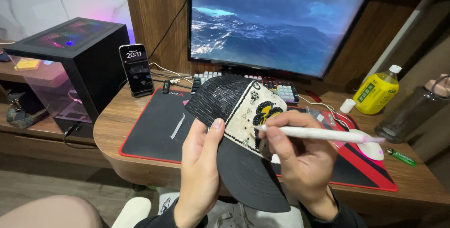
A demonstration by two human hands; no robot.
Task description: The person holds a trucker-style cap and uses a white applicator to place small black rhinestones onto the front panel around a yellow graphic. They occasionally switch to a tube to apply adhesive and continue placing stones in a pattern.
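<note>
My left hand (199, 171) holds a cap (234, 115) with black mesh back, cream front panel and dark brim, thumb pressed on the panel's edge. The panel carries a yellow and black beaded motif (265, 113). My right hand (300, 162) grips a white pen-like stick (318, 134) with a pink end. Its tip touches the cream panel just below the motif. The cap is raised above the desk's front edge, brim pointing down toward me.
A black and red desk mat (154, 129) covers the wooden desk (110, 125). On it are a keyboard (281, 89), white mouse (372, 150), phone on a stand (136, 71), yellow bottle (377, 92), dark bottle (412, 111), green lighter (401, 156). A monitor (276, 22) and computer case (75, 64) stand behind.
</note>
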